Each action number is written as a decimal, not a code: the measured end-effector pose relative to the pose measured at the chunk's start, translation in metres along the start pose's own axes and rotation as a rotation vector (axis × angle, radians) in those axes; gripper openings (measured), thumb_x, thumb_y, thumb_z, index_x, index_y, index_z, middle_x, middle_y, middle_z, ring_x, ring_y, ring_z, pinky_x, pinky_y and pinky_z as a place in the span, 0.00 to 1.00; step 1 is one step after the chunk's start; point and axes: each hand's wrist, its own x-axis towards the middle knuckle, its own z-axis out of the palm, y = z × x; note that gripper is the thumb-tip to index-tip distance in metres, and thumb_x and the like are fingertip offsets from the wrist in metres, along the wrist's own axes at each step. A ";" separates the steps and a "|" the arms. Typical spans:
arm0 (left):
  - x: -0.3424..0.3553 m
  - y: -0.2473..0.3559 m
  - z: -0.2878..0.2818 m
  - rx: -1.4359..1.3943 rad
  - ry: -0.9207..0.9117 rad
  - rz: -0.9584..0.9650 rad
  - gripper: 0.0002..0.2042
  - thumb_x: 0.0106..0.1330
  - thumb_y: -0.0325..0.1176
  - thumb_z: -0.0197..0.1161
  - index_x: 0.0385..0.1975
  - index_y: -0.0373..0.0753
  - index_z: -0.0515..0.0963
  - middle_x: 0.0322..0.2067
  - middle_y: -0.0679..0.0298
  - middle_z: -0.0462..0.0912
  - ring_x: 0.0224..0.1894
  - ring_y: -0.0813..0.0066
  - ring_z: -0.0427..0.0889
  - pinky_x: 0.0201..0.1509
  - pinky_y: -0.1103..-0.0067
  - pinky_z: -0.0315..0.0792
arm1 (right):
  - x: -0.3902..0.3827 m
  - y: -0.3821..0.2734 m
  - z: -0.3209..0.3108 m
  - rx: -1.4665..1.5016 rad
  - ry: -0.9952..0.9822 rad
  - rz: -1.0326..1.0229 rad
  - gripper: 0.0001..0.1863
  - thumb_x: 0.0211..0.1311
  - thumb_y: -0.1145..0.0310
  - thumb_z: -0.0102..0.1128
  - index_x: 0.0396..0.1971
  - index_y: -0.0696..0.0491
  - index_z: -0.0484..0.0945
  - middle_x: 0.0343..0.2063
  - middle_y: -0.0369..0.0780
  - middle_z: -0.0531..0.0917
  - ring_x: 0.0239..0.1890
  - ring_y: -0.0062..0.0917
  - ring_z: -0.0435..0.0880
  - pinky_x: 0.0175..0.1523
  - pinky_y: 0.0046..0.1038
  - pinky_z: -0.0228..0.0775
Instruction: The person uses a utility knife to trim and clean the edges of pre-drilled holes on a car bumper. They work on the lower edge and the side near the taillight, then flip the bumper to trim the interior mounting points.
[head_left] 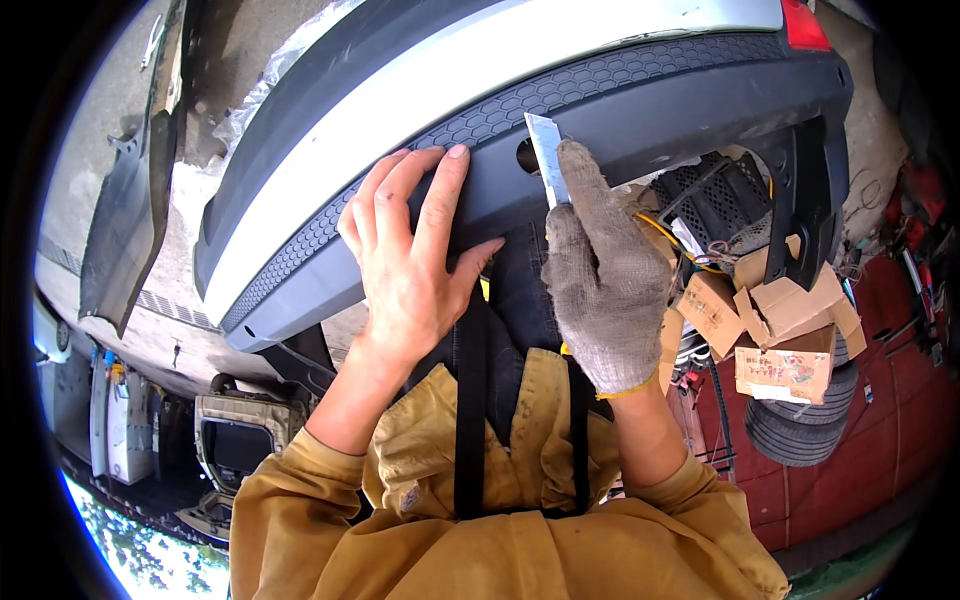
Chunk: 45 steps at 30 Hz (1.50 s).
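A car bumper (660,115) with a dark grey lower part and a white upper band stretches across in front of me. My left hand (412,235), bare, rests on it. Its fingers lie spread over the honeycomb-textured strip (500,103), and the thumb points right along the lower edge. On my right hand (607,280) is a grey-brown knit glove. Between its fingers I hold a flat, bluish-silver metal blade (546,155) with a slanted tip. The blade stands upright beside a dark round hole (526,156) in the bumper, partly covering it.
Torn cardboard boxes (790,320) sit on stacked tires (800,425) at the right, near a black plastic grille (715,200). A red light (804,25) marks the bumper's far right end. At the left stands a long dark panel (130,220); a vehicle part (235,440) lies lower left.
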 end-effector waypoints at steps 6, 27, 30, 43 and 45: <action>0.001 0.000 -0.003 0.025 -0.027 0.009 0.50 0.42 0.31 0.84 0.71 0.41 0.67 0.62 0.54 0.71 0.66 0.51 0.69 0.69 0.58 0.59 | 0.008 0.009 -0.011 -0.041 -0.048 -0.096 0.25 0.66 0.77 0.63 0.63 0.55 0.78 0.43 0.48 0.87 0.36 0.39 0.87 0.44 0.34 0.79; 0.010 0.001 -0.012 0.031 -0.080 -0.013 0.50 0.41 0.31 0.84 0.72 0.45 0.68 0.64 0.57 0.70 0.66 0.52 0.67 0.69 0.58 0.58 | 0.037 0.013 -0.042 -0.220 -0.359 -0.332 0.28 0.62 0.75 0.65 0.65 0.46 0.77 0.32 0.46 0.85 0.34 0.41 0.85 0.40 0.39 0.78; 0.015 0.005 -0.016 0.054 -0.116 -0.019 0.49 0.41 0.30 0.84 0.71 0.49 0.70 0.64 0.58 0.69 0.65 0.52 0.66 0.69 0.58 0.57 | 0.041 0.018 -0.042 -0.274 -0.347 -0.420 0.30 0.62 0.73 0.65 0.66 0.45 0.76 0.32 0.45 0.85 0.34 0.40 0.85 0.40 0.39 0.78; 0.029 0.011 -0.021 0.043 -0.156 -0.046 0.46 0.42 0.27 0.83 0.69 0.54 0.73 0.64 0.59 0.69 0.65 0.53 0.67 0.69 0.60 0.58 | 0.044 0.008 -0.045 -0.400 -0.360 -0.393 0.24 0.67 0.74 0.63 0.63 0.46 0.80 0.42 0.43 0.88 0.35 0.34 0.87 0.40 0.33 0.80; 0.028 0.011 -0.020 0.045 -0.158 -0.044 0.46 0.42 0.27 0.83 0.69 0.54 0.73 0.64 0.59 0.69 0.65 0.53 0.66 0.69 0.59 0.58 | 0.042 0.009 -0.041 -0.399 -0.320 -0.390 0.26 0.65 0.73 0.64 0.64 0.44 0.80 0.38 0.42 0.87 0.32 0.34 0.86 0.38 0.33 0.79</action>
